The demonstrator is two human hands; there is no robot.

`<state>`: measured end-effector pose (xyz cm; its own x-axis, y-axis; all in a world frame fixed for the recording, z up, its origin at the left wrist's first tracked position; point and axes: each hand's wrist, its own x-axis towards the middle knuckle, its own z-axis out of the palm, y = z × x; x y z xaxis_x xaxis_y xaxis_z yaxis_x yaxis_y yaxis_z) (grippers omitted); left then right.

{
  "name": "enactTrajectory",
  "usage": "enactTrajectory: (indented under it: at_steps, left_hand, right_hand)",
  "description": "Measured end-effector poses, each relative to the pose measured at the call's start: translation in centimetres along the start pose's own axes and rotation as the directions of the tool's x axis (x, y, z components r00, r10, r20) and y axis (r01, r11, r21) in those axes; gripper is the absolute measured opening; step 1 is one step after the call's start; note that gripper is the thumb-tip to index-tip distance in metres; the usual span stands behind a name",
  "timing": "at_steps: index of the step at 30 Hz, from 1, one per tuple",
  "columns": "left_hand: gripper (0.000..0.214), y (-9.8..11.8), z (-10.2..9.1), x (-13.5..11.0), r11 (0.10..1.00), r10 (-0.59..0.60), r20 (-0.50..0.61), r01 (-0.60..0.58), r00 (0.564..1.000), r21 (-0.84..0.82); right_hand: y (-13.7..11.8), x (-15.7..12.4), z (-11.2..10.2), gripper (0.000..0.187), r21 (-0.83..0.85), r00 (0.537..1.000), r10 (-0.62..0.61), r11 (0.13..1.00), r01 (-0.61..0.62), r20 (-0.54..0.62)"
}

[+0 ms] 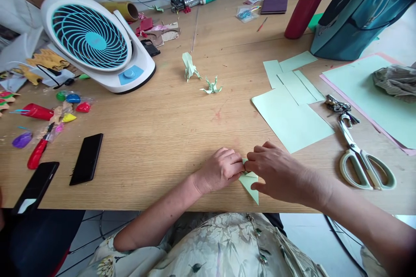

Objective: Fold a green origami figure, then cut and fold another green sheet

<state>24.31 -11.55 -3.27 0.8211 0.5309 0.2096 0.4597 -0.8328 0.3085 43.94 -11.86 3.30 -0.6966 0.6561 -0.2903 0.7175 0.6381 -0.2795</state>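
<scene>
A small piece of folded light-green paper (250,187) lies at the front edge of the table, its pointed end toward me. My left hand (222,168) is closed at its left side, fingertips pressed on the paper. From the right, my right hand (274,171) grips the paper's upper part with bent fingers, the thumb lower down along its right side. The fingers of both hands hide the top of the fold. Farther back stand two folded green paper figures, a taller one (190,67) and a low spiky one (212,86).
Green paper sheets (292,117) lie to the right, with scissors (365,162) and keys (338,104) beside them. A red flask (307,8) and a teal bag (354,26) stand behind. On the left are a fan (97,45), two phones (87,159) and a red-handled tool (38,152).
</scene>
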Motion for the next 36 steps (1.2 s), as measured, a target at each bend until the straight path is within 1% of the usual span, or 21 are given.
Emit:
enactTrajectory:
  at_steps: [2,5,9,13,16,20,25,30,33,36]
  left_hand:
    - [0.023,0.2,0.1,-0.1,0.999,0.010,-0.010,-0.009,1.000,0.038]
    - [0.027,0.4,0.2,-0.3,0.999,-0.012,-0.034,0.014,0.999,0.052]
    - [0.025,0.0,0.0,-0.7,0.998,-0.065,-0.056,0.065,0.996,0.001]
    - [0.023,-0.7,-0.1,-1.0,0.992,-0.126,-0.089,0.124,0.988,-0.034]
    - [0.024,-0.9,-0.1,-1.2,0.989,-0.140,-0.082,0.136,0.987,-0.052]
    - [0.025,-0.9,-0.1,-1.3,0.991,-0.128,-0.063,0.124,0.990,-0.055]
    - [0.024,-0.8,-0.1,-1.2,0.990,-0.141,-0.006,0.141,0.990,-0.031]
    - [0.022,-0.8,0.0,-1.2,0.985,-0.163,-0.010,0.163,0.986,-0.053]
    - [0.022,-0.8,0.0,-1.2,0.986,-0.158,-0.022,0.156,0.987,-0.066]
    - [0.024,-0.8,0.0,-1.2,0.987,-0.155,-0.001,0.155,0.988,-0.046]
  right_hand:
    - [-0.5,0.1,0.5,0.020,-0.013,1.000,0.006,1.000,-0.006,-0.009]
    - [-0.3,0.0,1.4,0.015,-0.034,0.999,0.029,0.999,-0.030,-0.026]
    - [0.5,-0.5,2.3,0.006,-0.026,0.996,0.015,1.000,-0.017,-0.084]
    - [0.9,-0.8,2.6,0.007,-0.039,0.994,0.025,0.999,-0.030,-0.109]
    - [0.7,-0.8,2.6,0.010,-0.058,0.990,0.025,0.998,-0.034,-0.142]
    - [0.2,-0.6,2.9,0.019,-0.099,0.973,0.058,0.992,-0.082,-0.222]
    - [0.0,-0.7,3.7,0.018,-0.093,0.956,0.038,0.993,-0.068,-0.292]
    - [-0.2,-0.9,4.4,0.015,-0.084,0.949,0.036,0.994,-0.065,-0.312]
    - [-0.5,-0.9,4.7,0.017,-0.094,0.942,0.021,0.994,-0.055,-0.335]
    - [-0.7,-1.0,5.1,0.018,-0.101,0.932,0.019,0.993,-0.059,-0.362]
